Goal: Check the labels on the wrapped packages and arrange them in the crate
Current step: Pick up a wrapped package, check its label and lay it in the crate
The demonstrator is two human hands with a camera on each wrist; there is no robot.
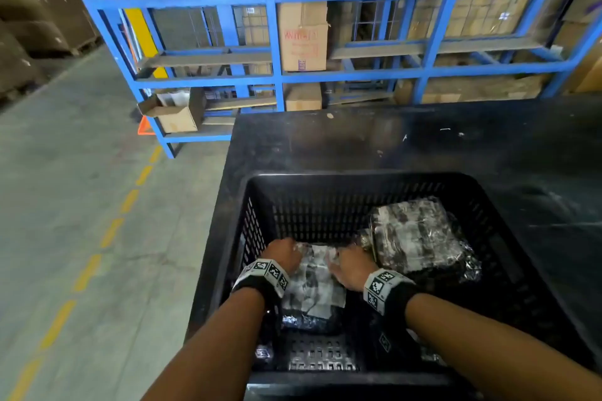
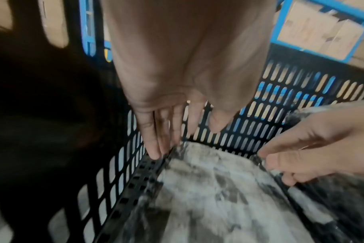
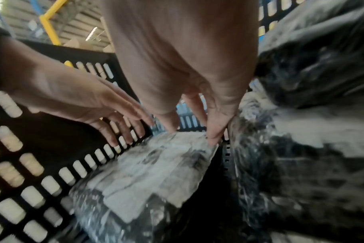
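Near package (image 1: 314,286): wrapped, white label up, in the black crate (image 1: 358,177) at 7 o'clock on the crate floor.
Left hand (image 1: 282,254): fingers straight, grip apart, at the package's left far corner.
Right hand (image 1: 350,265): fingers extended along its right far edge, grip not clamped.
Step, judged: seat it flat, squared to the left wall, label upward.
Long axis: 6 to 12 o'clock.
Far packages (image 1: 418,238): stacked at 2 o'clock.
Surface (image 1: 391,140): dark, beneath the crate.
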